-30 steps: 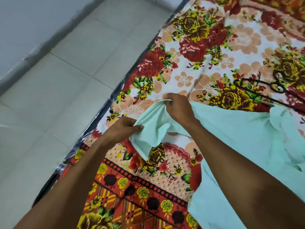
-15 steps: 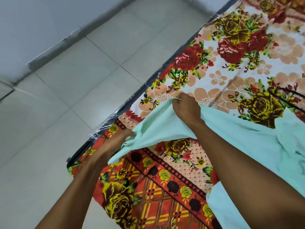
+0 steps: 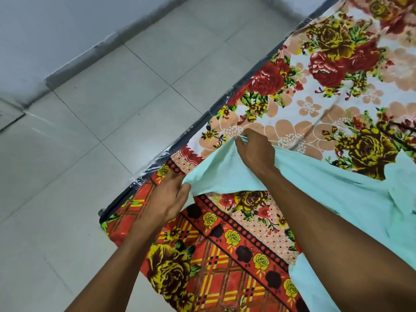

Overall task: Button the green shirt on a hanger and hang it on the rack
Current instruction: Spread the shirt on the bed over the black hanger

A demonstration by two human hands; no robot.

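The green shirt point(image 3: 326, 194) ran off the right edge, so its buttons could not be seen. Only a thin dark piece of the hanger point(image 3: 398, 128) showed there.

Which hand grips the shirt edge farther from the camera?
The right hand, bunching the green shirt over the peach flowers; the left hand holds the nearer corner.

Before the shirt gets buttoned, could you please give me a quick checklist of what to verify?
1. Left hand grips the shirt edge: ok.
2. Right hand grips the shirt edge: ok.
3. Shirt on the hanger: not ok; the hanger lies apart on the bedsheet.
4. Buttons located: cannot tell, none visible.
5. Rack in view: not ok.
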